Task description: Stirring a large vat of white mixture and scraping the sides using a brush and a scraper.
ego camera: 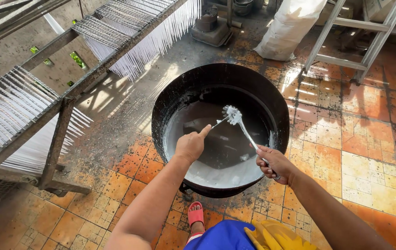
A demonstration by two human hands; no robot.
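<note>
My right hand (274, 163) is closed around the lower end of a thin metal handle, and my left hand (190, 145) is mostly curled, with its forefinger stretched out to touch a short prong just below the head of the tool. That tool is a whisk (233, 115) with a white, wax-crusted head, held above the big black pot (272, 99) and pointing away from me. Its long axis runs from my right hand, near the pot's near-right rim, up and to the left toward the middle of the pot, so the head lies ahead of both hands and closer to my left fingertip. Pale grey liquid (193, 120) fills the pot, with a white crust along the near wall. To the left, racks of thin white sticks (19, 109) hang on a wooden frame. A ladder (346, 32) and a white sack (288, 25) stand beyond on the orange tiled floor (369, 153).
</note>
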